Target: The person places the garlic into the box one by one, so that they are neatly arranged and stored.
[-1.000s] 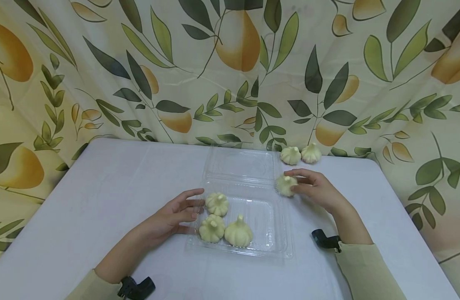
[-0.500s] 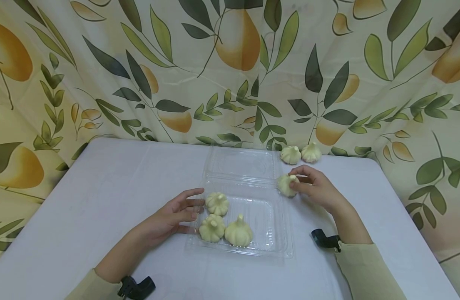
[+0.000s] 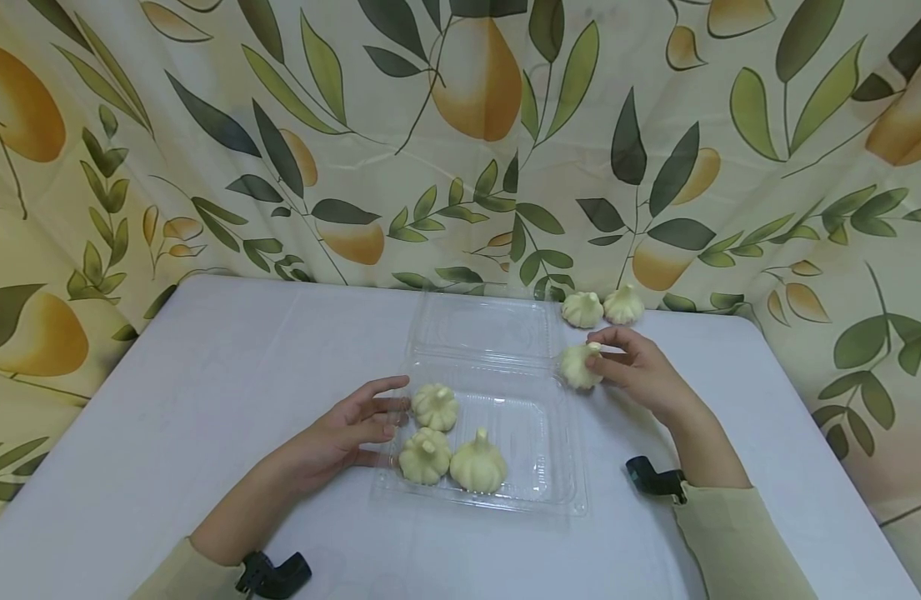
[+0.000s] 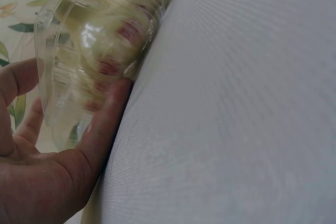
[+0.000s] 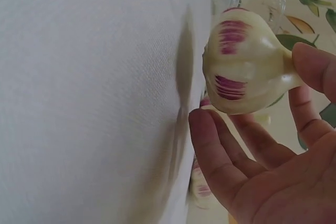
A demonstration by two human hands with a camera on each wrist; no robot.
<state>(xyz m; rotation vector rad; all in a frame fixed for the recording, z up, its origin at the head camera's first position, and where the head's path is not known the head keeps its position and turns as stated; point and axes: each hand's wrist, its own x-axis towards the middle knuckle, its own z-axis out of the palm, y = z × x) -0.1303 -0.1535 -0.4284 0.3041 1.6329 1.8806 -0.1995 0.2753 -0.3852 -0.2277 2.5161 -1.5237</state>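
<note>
My right hand [image 3: 636,371] holds a garlic bulb [image 3: 580,367] beside the back right of a clear plastic clamshell box [image 3: 535,442]. In the right wrist view, the thumb is at the stem of this purple-streaked garlic bulb [image 5: 247,64], with fingers around its side and a shadow on the cloth. My left hand [image 3: 347,429] rests against the box's left side, fingers extended. Its thumb [image 4: 107,124] lies low along the box wall in the left wrist view. Inside the box sit three garlic bulbs: one back left [image 3: 434,407], one front left [image 3: 424,457], one front middle [image 3: 478,463].
Two more garlic bulbs, one on the left [image 3: 582,309] and one on the right [image 3: 623,306], stand at the table's back edge. The box's lid [image 3: 486,329] lies folded back toward the fruit-patterned curtain [image 3: 460,167]. A white cloth [image 3: 242,375] covers the table.
My right hand has shifted slightly right and toward the back with the garlic bulb. The left hand and the box have stayed in place.
</note>
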